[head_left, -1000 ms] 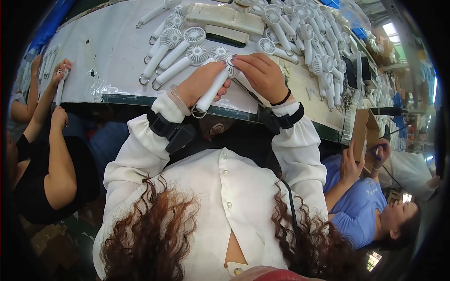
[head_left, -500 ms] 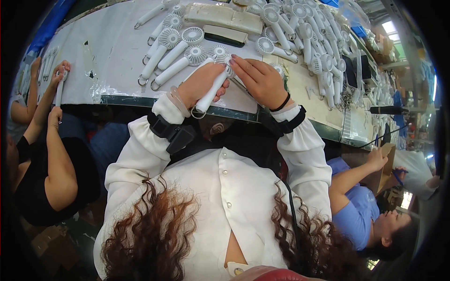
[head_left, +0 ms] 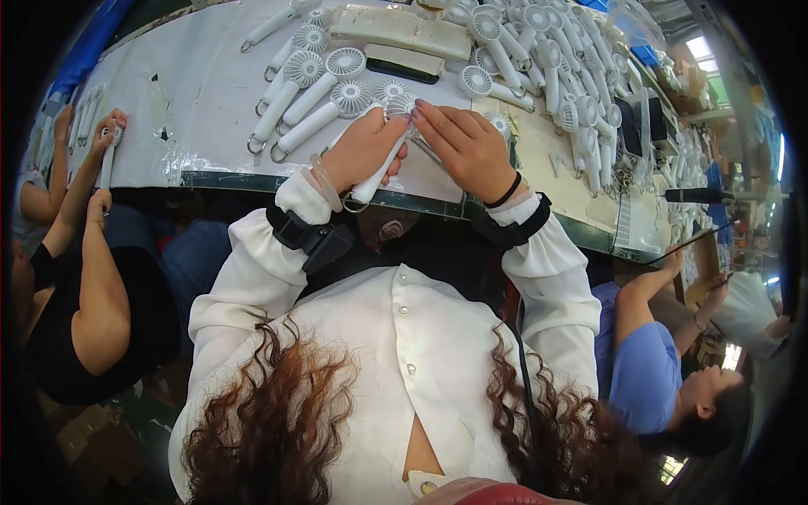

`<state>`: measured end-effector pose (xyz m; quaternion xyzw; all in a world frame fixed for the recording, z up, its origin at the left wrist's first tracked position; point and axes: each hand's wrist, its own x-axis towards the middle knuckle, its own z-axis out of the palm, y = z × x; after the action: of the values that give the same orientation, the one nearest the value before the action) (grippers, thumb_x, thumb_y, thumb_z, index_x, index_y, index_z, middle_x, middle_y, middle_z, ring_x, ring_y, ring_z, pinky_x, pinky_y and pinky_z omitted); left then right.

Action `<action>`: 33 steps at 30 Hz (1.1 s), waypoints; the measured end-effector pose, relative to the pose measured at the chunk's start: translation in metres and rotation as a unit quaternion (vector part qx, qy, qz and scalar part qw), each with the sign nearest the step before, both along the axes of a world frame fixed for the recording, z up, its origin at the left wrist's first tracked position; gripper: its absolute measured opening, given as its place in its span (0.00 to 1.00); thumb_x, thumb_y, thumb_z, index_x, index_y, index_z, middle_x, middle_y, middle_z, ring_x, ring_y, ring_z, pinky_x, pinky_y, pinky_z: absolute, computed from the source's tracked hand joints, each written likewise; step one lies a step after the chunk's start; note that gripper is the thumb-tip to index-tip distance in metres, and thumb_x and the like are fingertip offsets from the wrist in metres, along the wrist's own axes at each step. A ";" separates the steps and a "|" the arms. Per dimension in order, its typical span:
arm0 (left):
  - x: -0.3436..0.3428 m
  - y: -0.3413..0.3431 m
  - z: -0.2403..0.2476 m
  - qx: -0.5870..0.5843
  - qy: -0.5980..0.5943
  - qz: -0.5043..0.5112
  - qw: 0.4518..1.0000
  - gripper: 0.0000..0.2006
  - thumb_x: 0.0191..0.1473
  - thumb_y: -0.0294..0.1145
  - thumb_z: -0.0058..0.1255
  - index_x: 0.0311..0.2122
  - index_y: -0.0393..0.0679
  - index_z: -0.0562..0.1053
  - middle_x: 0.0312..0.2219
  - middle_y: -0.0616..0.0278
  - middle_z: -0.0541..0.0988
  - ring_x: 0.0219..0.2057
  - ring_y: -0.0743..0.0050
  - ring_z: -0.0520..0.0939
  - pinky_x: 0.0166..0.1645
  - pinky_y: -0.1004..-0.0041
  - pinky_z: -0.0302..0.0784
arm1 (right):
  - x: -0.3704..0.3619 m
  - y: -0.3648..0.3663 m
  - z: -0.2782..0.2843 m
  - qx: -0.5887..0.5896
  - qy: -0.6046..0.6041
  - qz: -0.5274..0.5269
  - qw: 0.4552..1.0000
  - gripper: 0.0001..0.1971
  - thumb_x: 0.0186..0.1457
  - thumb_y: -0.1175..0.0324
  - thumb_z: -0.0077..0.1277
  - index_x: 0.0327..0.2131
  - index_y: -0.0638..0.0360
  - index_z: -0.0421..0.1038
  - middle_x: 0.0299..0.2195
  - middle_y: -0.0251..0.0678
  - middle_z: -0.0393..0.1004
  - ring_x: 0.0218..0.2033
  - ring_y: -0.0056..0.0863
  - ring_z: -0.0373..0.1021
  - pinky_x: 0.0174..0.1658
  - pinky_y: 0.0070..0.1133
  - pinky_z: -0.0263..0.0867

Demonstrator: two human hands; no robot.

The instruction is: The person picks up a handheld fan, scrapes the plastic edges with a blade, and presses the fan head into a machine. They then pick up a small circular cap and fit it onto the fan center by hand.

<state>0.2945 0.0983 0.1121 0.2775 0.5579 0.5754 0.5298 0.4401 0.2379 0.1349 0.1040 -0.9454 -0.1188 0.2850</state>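
A white handheld fan [head_left: 369,184] is in my left hand [head_left: 362,150], its metal ring hanging at the handle's lower end and its slatted round head pointing away from me. My left thumb lies up near the head while the fingers wrap round the handle. My right hand [head_left: 465,145] meets the head from the right, fingers straight and pressed together, fingertips touching it close to my left thumb; its thumb is hidden. Below the right fingers shows a thin dark rod [head_left: 426,149], too covered to name. Several like fans [head_left: 313,126] lie just left of my hands.
A large pile of white fans [head_left: 547,63] covers the back right. Behind my hands stand a pale padded block [head_left: 402,31] and a dark-edged box [head_left: 405,64]. The table's green edge [head_left: 320,188] runs before me. Co-workers sit at left and right.
The fan's handle has turned slightly in my left hand, and both hands keep nearly the same place. The co-worker at right has lowered an arm.
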 end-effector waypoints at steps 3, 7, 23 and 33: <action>0.001 0.000 0.002 0.005 0.015 0.001 1.000 0.14 0.61 0.39 0.39 0.33 0.38 0.58 0.22 0.60 0.72 0.16 0.76 0.71 0.18 0.74 0.69 | 0.000 -0.007 0.000 -0.008 0.007 -0.015 1.000 0.22 0.44 0.73 0.51 0.47 0.61 0.71 0.51 0.36 0.71 0.44 0.29 0.70 0.43 0.23 0.68; 0.001 0.001 0.000 0.007 0.042 0.016 0.999 0.15 0.61 0.39 0.39 0.32 0.37 0.58 0.21 0.60 0.71 0.16 0.76 0.71 0.18 0.74 0.69 | -0.002 -0.008 0.001 -0.039 0.024 -0.023 0.999 0.21 0.43 0.74 0.51 0.45 0.61 0.72 0.50 0.35 0.72 0.42 0.29 0.71 0.42 0.23 0.69; -0.004 -0.004 -0.006 0.020 0.013 -0.016 1.000 0.14 0.63 0.40 0.38 0.33 0.38 0.59 0.21 0.60 0.71 0.15 0.79 0.70 0.17 0.76 0.67 | -0.007 -0.004 -0.013 -0.127 0.073 0.017 0.989 0.22 0.37 0.81 0.55 0.41 0.58 0.75 0.44 0.32 0.77 0.37 0.30 0.72 0.38 0.22 0.69; -0.006 0.003 -0.005 0.011 0.029 -0.016 0.999 0.14 0.62 0.40 0.39 0.33 0.37 0.61 0.20 0.60 0.71 0.13 0.77 0.70 0.17 0.76 0.67 | -0.008 -0.001 -0.005 -0.172 0.072 -0.008 0.983 0.20 0.43 0.80 0.58 0.44 0.56 0.72 0.37 0.32 0.77 0.35 0.30 0.72 0.37 0.22 0.66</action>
<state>0.2889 0.1010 0.1073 0.3091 0.5620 0.5648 0.5192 0.4326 0.2374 0.1300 0.0372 -0.9297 0.0360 0.3646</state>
